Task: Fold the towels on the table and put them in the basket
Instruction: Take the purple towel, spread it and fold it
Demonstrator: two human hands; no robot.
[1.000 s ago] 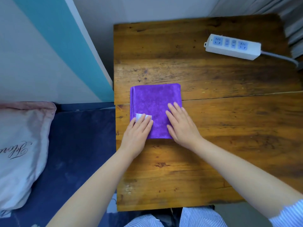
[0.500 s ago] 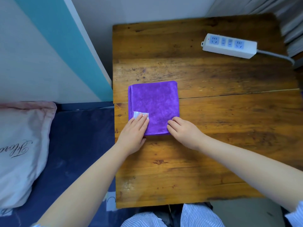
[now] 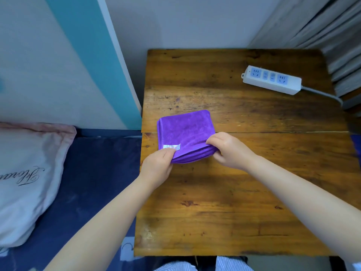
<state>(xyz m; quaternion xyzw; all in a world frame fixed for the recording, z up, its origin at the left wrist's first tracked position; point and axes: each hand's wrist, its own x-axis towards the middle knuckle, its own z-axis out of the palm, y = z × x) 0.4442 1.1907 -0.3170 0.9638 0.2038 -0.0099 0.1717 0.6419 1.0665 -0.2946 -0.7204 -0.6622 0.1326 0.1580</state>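
Observation:
A folded purple towel (image 3: 185, 132) with a small white label lies near the left edge of the wooden table (image 3: 234, 192). Its near edge is lifted off the wood, showing several stacked layers. My left hand (image 3: 159, 166) pinches the near left corner, just under the label. My right hand (image 3: 228, 150) pinches the near right corner, fingers curled over the top and thumb below. No basket is in view.
A white power strip (image 3: 271, 79) with a grey cable lies at the table's far right. Left of the table is a dark blue bed (image 3: 88, 182) with a pale pink pillow (image 3: 25, 173). Grey curtains (image 3: 332, 36) hang at the far right.
Both hands went from pressing flat on the towel to pinching its near corners. The towel's near edge has risen off the table.

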